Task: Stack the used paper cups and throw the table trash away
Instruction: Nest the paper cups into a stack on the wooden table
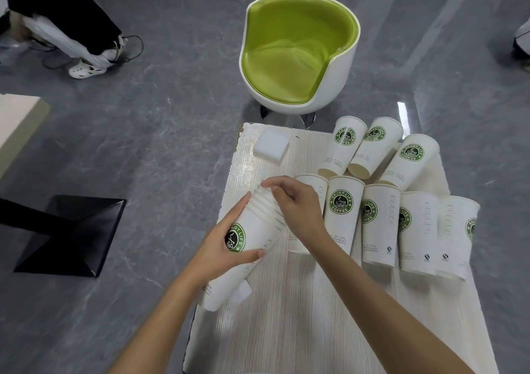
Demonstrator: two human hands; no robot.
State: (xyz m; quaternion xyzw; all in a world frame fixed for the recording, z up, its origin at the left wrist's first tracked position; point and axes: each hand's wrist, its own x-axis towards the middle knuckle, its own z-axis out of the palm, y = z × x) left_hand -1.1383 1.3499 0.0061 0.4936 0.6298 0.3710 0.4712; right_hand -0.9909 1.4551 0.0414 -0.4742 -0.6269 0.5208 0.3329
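The left hand (229, 247) clamps the cup stack (256, 224), which overhangs the left edge of the table (286, 330) (a slip could drop it off). The right hand (298, 207) curls at its rims, grip unclear.

The near half of the bench (301, 325) lies bare, open to a hand from the front and the right. Across the middle right the cup row (381, 224) lies packed side by side, and the far cups (375, 144) crowd the far right corner. The stack (255, 230), gripped by the left hand (226, 247) with the right hand (298, 204) at its rim, bars the left edge. A block (271, 145) sits far left, with a bare strip between it and the far cups.
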